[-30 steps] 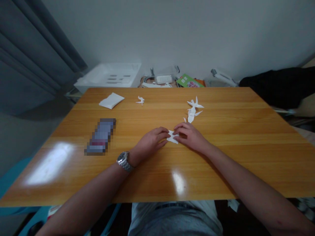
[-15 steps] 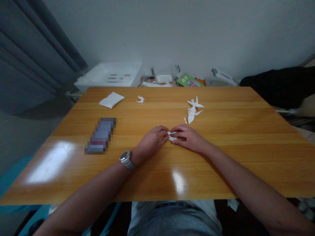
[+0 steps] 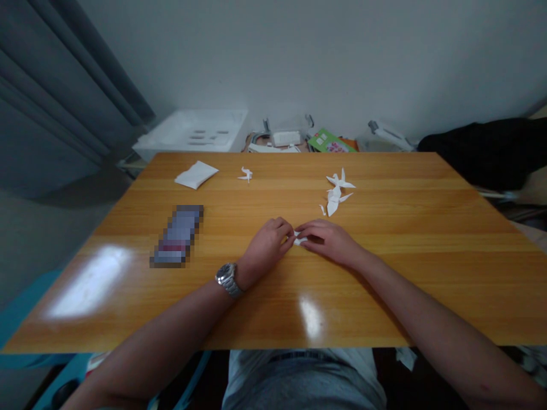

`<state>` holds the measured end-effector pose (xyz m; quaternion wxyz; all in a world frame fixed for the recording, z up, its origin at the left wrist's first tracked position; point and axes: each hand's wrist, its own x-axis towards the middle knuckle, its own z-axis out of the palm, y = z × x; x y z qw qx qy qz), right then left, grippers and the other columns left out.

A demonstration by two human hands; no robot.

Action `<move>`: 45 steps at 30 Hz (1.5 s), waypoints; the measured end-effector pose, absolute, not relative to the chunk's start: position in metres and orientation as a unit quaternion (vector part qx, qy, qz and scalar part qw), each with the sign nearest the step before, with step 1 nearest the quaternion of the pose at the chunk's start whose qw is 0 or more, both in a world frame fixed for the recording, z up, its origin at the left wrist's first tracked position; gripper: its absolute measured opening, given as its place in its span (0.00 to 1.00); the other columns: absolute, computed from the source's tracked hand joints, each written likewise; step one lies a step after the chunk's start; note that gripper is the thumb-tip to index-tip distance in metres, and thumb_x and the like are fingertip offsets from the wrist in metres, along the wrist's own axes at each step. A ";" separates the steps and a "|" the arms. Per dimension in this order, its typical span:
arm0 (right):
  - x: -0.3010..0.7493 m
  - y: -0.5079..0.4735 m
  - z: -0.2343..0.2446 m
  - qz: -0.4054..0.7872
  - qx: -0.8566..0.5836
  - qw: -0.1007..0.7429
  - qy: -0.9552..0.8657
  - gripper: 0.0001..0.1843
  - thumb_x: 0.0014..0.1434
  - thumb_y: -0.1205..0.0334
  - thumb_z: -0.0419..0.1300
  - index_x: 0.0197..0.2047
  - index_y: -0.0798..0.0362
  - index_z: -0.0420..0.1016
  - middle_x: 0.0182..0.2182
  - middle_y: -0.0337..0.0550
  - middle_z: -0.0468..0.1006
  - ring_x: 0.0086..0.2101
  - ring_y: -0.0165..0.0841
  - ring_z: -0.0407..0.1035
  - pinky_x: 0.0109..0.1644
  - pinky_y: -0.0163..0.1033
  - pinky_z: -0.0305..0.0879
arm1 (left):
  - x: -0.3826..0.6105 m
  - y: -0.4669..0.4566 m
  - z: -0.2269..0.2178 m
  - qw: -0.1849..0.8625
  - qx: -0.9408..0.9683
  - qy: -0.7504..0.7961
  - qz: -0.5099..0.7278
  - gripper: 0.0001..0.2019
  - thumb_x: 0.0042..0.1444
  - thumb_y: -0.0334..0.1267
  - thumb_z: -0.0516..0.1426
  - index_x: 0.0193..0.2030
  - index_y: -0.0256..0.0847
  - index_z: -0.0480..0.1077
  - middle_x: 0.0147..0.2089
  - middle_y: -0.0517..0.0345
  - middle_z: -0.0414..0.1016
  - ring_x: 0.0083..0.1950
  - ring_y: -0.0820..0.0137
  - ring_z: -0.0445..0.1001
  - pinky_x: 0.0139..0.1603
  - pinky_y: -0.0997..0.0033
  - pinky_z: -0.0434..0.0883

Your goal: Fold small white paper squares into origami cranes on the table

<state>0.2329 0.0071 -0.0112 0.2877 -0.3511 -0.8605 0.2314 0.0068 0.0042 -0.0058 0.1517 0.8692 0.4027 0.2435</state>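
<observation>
A small folded piece of white paper (image 3: 300, 238) lies between my hands at the middle of the wooden table (image 3: 273, 302), mostly covered by fingers. My left hand (image 3: 270, 244), with a metal watch (image 3: 228, 279) on its wrist, pinches the paper's left side. From the other side my right hand (image 3: 329, 239) grips it between thumb and fingers. Beyond the right hand lie folded paper cranes (image 3: 335, 199), close together, and a tiny curled paper scrap (image 3: 323, 210). Another small folded paper figure (image 3: 245, 175) stands farther back, left of centre.
A flat folded white paper (image 3: 197, 175) lies at the back left, with a blurred-out phone-like object (image 3: 178, 236) nearer me. Past the far edge are a white foam tray (image 3: 200, 128), a green booklet (image 3: 328, 141) and a dark cloth (image 3: 482, 151).
My left hand's fingers have drawn in tighter, and its wrist has shifted slightly right. Less of the paper shows between my hands. The right hand stays almost in place.
</observation>
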 end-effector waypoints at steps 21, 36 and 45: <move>0.246 0.016 -0.015 0.146 -0.336 0.271 -0.890 0.12 0.68 0.66 0.59 0.49 0.46 0.82 0.51 0.49 0.81 0.51 0.40 0.76 0.54 0.49 0.74 | -0.005 0.007 -0.005 0.132 0.916 0.313 0.211 0.14 0.71 0.39 0.52 0.57 0.40 0.74 0.60 0.49 0.76 0.61 0.62 0.74 0.65 0.56 0.71; 0.248 0.009 -0.015 0.101 -0.347 0.233 -0.903 0.15 0.69 0.63 0.58 0.56 0.49 0.78 0.56 0.51 0.78 0.54 0.43 0.74 0.58 0.53 0.72 | 0.001 -0.019 0.008 0.035 0.909 0.384 0.157 0.15 0.69 0.39 0.54 0.58 0.35 0.70 0.57 0.43 0.76 0.55 0.57 0.76 0.58 0.53 0.73; 0.250 0.011 -0.017 0.106 -0.345 0.225 -0.905 0.17 0.69 0.63 0.58 0.59 0.50 0.77 0.56 0.51 0.78 0.56 0.43 0.73 0.60 0.53 0.71 | 0.000 -0.019 0.008 0.018 0.924 0.360 0.125 0.18 0.69 0.38 0.54 0.63 0.36 0.67 0.61 0.46 0.73 0.59 0.57 0.73 0.62 0.55 0.70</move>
